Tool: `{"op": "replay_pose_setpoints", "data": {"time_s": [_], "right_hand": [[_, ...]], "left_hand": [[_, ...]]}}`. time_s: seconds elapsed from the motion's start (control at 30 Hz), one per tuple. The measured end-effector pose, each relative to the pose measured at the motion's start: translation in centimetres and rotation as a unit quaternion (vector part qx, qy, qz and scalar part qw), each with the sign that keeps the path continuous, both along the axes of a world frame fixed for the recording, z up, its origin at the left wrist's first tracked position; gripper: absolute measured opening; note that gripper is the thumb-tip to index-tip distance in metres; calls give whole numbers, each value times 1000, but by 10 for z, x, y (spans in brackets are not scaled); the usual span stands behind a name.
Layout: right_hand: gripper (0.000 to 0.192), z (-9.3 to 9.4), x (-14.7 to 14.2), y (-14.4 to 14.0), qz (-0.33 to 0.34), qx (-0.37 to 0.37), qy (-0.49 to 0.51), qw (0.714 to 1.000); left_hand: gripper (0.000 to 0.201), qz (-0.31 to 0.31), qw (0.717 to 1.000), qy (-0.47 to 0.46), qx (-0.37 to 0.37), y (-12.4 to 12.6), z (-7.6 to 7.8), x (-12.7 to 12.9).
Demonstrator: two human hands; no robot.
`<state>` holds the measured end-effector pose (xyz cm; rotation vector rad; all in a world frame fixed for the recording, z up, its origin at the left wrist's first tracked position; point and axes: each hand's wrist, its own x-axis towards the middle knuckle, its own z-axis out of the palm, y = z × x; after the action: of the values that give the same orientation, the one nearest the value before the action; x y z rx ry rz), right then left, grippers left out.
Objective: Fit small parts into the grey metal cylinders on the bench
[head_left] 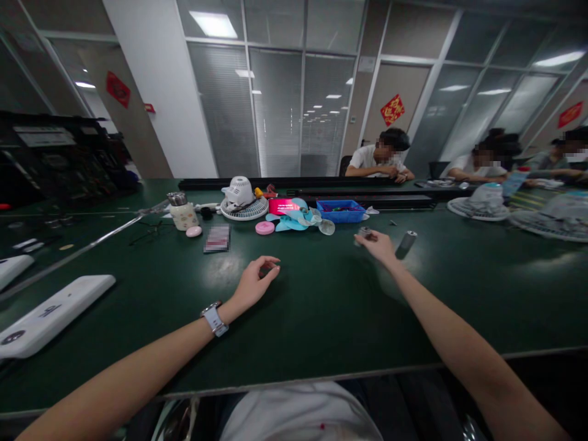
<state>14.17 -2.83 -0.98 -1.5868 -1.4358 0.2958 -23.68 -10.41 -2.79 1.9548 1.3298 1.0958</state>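
My right hand (379, 246) is reaching over the right part of the green table, its fingers closed on a small grey metallic-looking piece (364, 232). Blur and the fingers hide the exact kind of that piece. Just right of this hand a grey cylinder (408, 241) stands upright, apart from the fingers. My left hand (257, 278), with a watch on the wrist, hovers over or rests on the table at mid-left. Its fingers are loosely curled, thumb apart, with nothing between them.
Along the back lie a white fan part (239, 195), light-blue fan blades (294, 220), a pink round piece (265, 228) and a blue tray (342, 211). A bottle (182, 211) and a white device (55, 312) are at left. People sit across the table.
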Motion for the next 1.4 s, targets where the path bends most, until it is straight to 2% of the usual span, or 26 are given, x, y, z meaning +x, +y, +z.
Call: {"op": "replay_pose_setpoints", "data": {"time_s": [0.07, 0.13, 0.2, 0.27, 0.43, 0.63, 0.73, 0.83, 0.93, 1.0, 1.07, 1.17, 1.27, 1.33, 1.4], "right_hand": [[37, -1, -51, -18, 144, 0, 76, 987], [40, -3, -100, -42, 274, -11, 73, 959], [37, -4, -138, -67, 349, -25, 53, 935], [33, -5, -160, -86, 391, -38, 34, 919], [33, -7, -168, -103, 392, -39, 2, 919], [37, -9, -163, -101, 385, -46, -3, 922], [43, -8, -164, -103, 397, -49, 3, 917], [43, -8, -165, -105, 396, -53, 11, 916], [38, -5, -158, -98, 364, -42, 20, 930], [36, -2, -140, -82, 321, -19, 35, 946], [36, 0, -110, -57, 245, 10, 46, 968], [37, -1, -48, -16, 77, 25, 5, 997], [38, -8, 13, 10, -83, -13, -63, 994], [39, -14, 43, 17, -146, -48, -96, 983], [39, -20, 60, 19, -181, -75, -102, 975]], "left_hand": [[39, -33, 999, -2, 9, -7, 6, 3], [42, -60, 998, 0, 21, -14, 12, 6], [40, -85, 996, 1, 36, -19, 14, 9], [36, -106, 993, -1, 52, -21, 14, 12], [27, -116, 991, 0, 59, -18, 14, 17], [27, -57, 994, -20, 93, -9, 20, 12], [26, -39, 995, 39, 78, 0, 12, 4], [24, -64, 989, 126, 45, 7, 2, -2], [23, -85, 978, 184, 49, 7, -2, -3], [26, -88, 976, 190, 54, 6, -2, -2], [34, -76, 982, 165, 54, 4, 0, -2], [46, -26, 994, 99, 41, 5, -1, -3], [48, 27, 999, 38, 22, 8, -4, -5], [46, 48, 999, 9, 14, 8, -4, -4], [45, 61, 998, -12, 5, 7, -3, -4]]}}
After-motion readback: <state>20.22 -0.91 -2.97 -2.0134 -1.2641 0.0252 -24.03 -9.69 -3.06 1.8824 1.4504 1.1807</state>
